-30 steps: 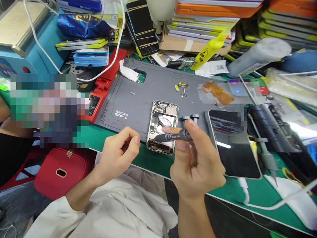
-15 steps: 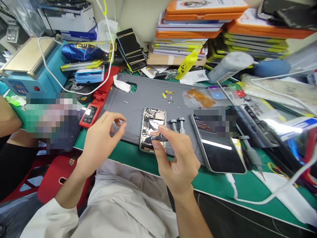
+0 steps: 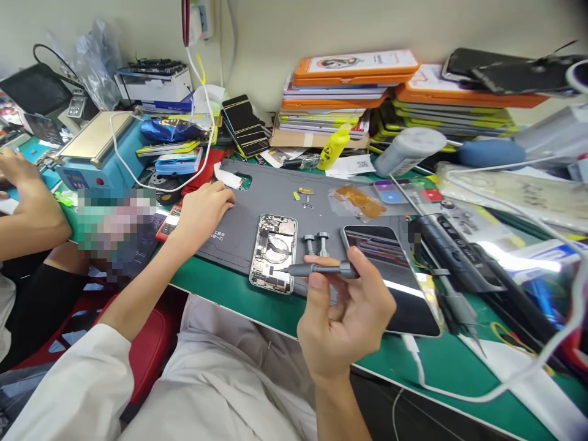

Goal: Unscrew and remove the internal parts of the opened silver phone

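My right hand (image 3: 346,312) grips a grey screwdriver (image 3: 316,269) between thumb and fingers. The driver lies nearly level, its thin tip pointing left over the lower part of an opened phone (image 3: 274,254), whose inner parts show. On the grey work mat (image 3: 285,177), my left hand (image 3: 206,211) reaches to the upper left with its fingers drawn together. Its fingertips meet the mat where a tiny part lies, mostly hidden by them. Two more grey screwdrivers (image 3: 323,243) stand just right of the opened phone.
A large dark-screened phone (image 3: 390,282) with a white cable lies at the right. Small yellow pieces (image 3: 305,191) and an orange film (image 3: 361,201) are on the mat. Stacked orange boxes (image 3: 353,70) stand behind. Another person's arm (image 3: 34,205) is at the far left.
My left hand has moved forward to the mat's upper left, its fingers closing. My right hand has turned the screwdriver level and shifted right of the opened phone. The view has tilted up.
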Demonstrator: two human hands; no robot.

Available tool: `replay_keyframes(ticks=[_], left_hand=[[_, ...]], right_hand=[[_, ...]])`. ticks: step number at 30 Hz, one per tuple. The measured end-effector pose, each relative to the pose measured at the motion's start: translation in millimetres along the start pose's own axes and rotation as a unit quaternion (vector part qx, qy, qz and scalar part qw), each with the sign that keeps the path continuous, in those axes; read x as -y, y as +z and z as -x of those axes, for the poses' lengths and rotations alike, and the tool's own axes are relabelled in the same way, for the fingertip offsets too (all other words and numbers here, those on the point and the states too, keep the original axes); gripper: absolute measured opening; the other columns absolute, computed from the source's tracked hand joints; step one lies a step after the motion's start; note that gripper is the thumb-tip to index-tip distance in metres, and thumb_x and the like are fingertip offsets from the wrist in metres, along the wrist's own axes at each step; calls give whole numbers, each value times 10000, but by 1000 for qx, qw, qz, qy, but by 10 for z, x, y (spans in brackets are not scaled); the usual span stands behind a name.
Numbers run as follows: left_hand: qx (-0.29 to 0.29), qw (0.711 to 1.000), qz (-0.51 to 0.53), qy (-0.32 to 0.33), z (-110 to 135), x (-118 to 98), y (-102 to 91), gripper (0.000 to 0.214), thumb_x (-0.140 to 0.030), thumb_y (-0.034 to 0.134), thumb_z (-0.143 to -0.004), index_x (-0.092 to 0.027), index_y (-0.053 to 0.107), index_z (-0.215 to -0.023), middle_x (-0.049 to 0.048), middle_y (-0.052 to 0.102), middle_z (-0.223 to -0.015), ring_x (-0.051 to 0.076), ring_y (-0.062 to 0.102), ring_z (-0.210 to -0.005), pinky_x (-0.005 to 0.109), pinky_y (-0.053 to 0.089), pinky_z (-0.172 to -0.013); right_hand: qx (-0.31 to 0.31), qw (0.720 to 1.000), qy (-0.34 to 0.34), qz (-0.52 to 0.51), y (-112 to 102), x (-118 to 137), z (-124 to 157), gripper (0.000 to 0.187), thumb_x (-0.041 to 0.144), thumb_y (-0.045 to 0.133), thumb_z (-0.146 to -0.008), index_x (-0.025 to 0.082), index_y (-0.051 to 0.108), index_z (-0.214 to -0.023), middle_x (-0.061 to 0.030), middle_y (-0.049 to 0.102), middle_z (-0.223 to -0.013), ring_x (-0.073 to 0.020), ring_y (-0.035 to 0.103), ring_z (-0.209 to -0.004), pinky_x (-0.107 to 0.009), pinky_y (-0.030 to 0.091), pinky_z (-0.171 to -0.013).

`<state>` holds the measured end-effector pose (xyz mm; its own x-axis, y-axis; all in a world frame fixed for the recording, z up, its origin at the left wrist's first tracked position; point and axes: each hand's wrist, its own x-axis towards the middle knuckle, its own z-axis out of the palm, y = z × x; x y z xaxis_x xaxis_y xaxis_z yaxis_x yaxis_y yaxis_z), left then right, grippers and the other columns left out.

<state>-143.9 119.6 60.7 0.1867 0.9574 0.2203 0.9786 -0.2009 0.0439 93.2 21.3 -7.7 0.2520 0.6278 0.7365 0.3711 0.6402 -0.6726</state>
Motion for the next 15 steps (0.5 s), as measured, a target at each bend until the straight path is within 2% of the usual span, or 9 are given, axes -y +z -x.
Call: replay_keyframes(ticks=[3, 6, 9, 12, 15], left_hand=[[-5, 1000, 3, -15, -34, 34, 1, 117, -236, 726, -1091, -208, 822, -1031, 79, 825, -1113, 266, 724, -1007, 367, 474, -756], [-24, 999, 15, -33, 29, -15, -76, 126, -210, 706, -1096, -196, 814, -1031, 93, 827, -1102, 268, 740, -1021, 362, 490, -786], [-62, 992, 104, -28, 263, -205, -177, 117, -240, 708, -1110, -207, 809, -1060, 57, 831, -1086, 221, 754, -984, 334, 513, -840], [-15, 975, 219, 32, 588, -441, -205, 112, -288, 731, -1109, -235, 811, -1051, 6, 839, -1087, 180, 772, -983, 296, 535, -864], [-7, 976, 216, 23, 807, -572, -142, 138, -285, 718, -1117, -249, 820, -1031, -6, 844, -1098, 179, 783, -1001, 298, 539, -877]], right_hand=[[-12, 1000, 5, -23, 2, 19, -18, 686, 113, 768, -1004, 351, 587, -1621, -119, 746, -1440, -220, 852, -953, -328, 725, -709], [-14, 999, 4, -36, 11, 27, -38, 703, 101, 756, -1005, 378, 574, -1625, -100, 727, -1467, -214, 850, -982, -322, 728, -720], [-32, 998, 15, -49, 13, 28, -46, 696, 103, 749, -1008, 372, 574, -1626, -100, 734, -1423, -215, 840, -991, -317, 722, -719], [-43, 998, 29, -47, 15, 39, -46, 663, 129, 728, -1024, 346, 570, -1630, -120, 737, -1371, -230, 833, -980, -322, 718, -677], [-46, 997, 36, -40, 21, 53, -41, 650, 157, 742, -1022, 349, 577, -1622, -130, 733, -1391, -240, 833, -972, -332, 723, -659]])
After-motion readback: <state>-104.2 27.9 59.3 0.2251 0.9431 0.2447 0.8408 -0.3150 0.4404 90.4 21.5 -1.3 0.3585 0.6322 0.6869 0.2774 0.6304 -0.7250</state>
